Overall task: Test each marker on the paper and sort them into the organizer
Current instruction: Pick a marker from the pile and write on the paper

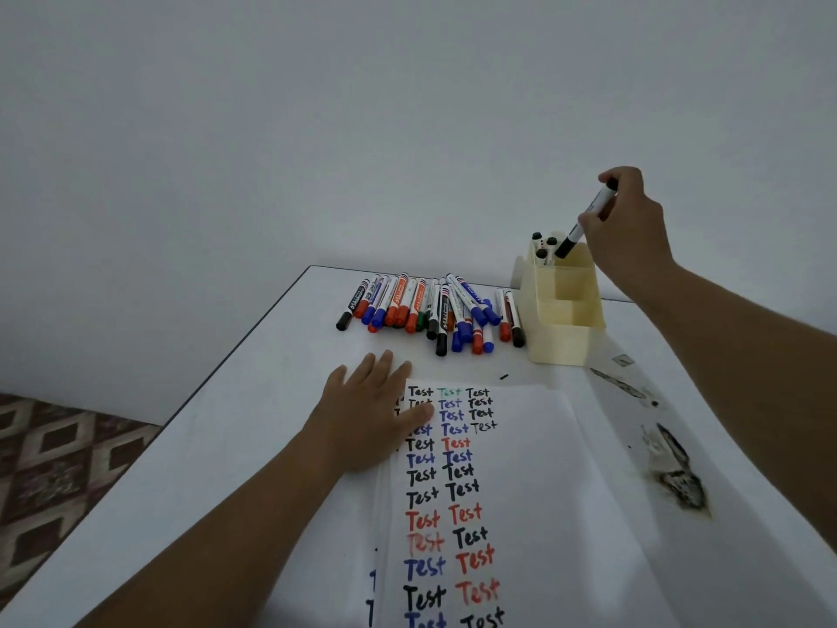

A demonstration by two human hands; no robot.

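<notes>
1. Right hand (627, 228) grips a black-capped marker (586, 222), fingers curled round the barrel. Marker is tilted, cap end down, cap tip at the mouth of the organizer's rear compartment.
2. Organizer (566, 310): cream plastic, stepped compartments, stands near the table's far right corner. Rear compartment already holds several black-capped markers (543, 247) upright. I can't see anything in the front compartments.
3. Left hand (376, 414) lies flat, fingers straight and spread, holding nothing. Palm is on the table, thumb and fingertips overlap the paper's far left corner.
4. Paper (521, 491): white sheets stacked, lying on the near middle of the table and running off the bottom of the frame. Covered with "Test" written in columns in black, blue, red and one green.
5. Loose marker pile (430, 310): by the far edge of the table, just left of the organizer. Caps are black, blue, red and green, mostly pointing toward the near edge. The rightmost ones lie just beside the organizer's wall.
6. Table (271, 401): white top. Dark smudges or worn patches (675, 473) along the right edge.
7. Patterned floor (54, 455) visible past the left edge.
</notes>
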